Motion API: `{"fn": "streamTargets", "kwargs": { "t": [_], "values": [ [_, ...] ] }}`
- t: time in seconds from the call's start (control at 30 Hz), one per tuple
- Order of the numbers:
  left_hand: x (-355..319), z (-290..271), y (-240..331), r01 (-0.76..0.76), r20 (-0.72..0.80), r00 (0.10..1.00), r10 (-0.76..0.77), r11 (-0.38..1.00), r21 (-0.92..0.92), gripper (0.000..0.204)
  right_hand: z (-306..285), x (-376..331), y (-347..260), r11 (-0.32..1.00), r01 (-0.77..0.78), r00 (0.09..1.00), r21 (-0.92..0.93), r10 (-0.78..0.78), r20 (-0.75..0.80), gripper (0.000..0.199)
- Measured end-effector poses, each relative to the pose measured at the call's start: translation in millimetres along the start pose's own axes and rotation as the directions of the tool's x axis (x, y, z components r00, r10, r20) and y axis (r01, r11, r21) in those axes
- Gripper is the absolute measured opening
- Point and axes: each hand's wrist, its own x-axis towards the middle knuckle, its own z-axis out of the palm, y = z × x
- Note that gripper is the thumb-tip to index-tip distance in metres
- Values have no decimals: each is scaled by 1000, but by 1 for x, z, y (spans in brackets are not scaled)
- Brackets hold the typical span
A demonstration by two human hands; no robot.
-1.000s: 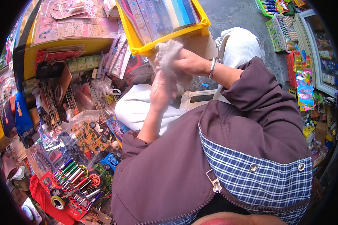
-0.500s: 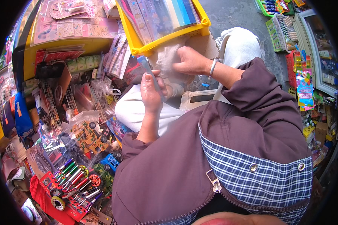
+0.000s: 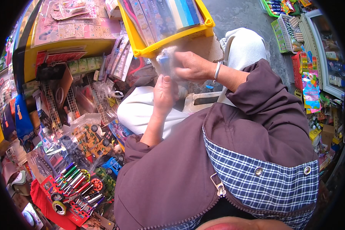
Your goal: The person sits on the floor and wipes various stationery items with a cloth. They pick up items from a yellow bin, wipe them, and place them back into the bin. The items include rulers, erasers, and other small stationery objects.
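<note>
My left hand (image 3: 165,95) is wrapped round a slim, pale blue-grey item (image 3: 164,62), thumb up along it; motion blur hides its exact kind. Against its upper end is a crumpled whitish cloth (image 3: 168,50), held in my closed right hand (image 3: 193,66), which is partly smeared. Both hands meet above my lap, just below a yellow plastic basket (image 3: 172,43) filled with flat packs in pink, patterned and blue.
A low white stool (image 3: 203,99) stands between my knees. To the left are packaged toy cars (image 3: 92,138), a rack of pens (image 3: 74,180) and a shelf of stationery packs (image 3: 74,32). Baskets (image 3: 283,36) of goods line the right beside a glass-fronted case (image 3: 329,57).
My left hand has moved right and brought the slim item upright against the cloth. My right hand has shifted slightly down, and the cloth now covers part of the item's top.
</note>
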Motion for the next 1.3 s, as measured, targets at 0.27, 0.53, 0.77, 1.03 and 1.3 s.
{"fn": "streamTargets", "kwargs": {
  "t": [0.27, 0.53, 0.77, 1.03, 1.3],
  "values": [
    [-2, 0, -7, 30, 38, 999, -29, 999, -23, 38, 5, 6, 12, 990, 91, 990, 110, -78, -120, 29],
    [1, -2, -6, -29, 1, 1000, 29, 999, 29, 37, 13, 4, 15, 1000, 13, 983, -16, -10, 183, 30],
    [4, -5, -8, -26, 5, 1000, 26, 999, -31, 40, 9, 1, 2, 955, -107, 977, 277, 50, 206, 31],
    [2, -2, -4, -14, 58, 998, 20, 993, -115, 46, 6, -2, -6, 913, -65, 994, 404, 23, 107, 33],
    [-3, 12, -13, 74, 190, 980, -59, 995, -70, 37, 0, 8, -2, 740, -70, 994, 669, 110, -18, 39]
  ]
}}
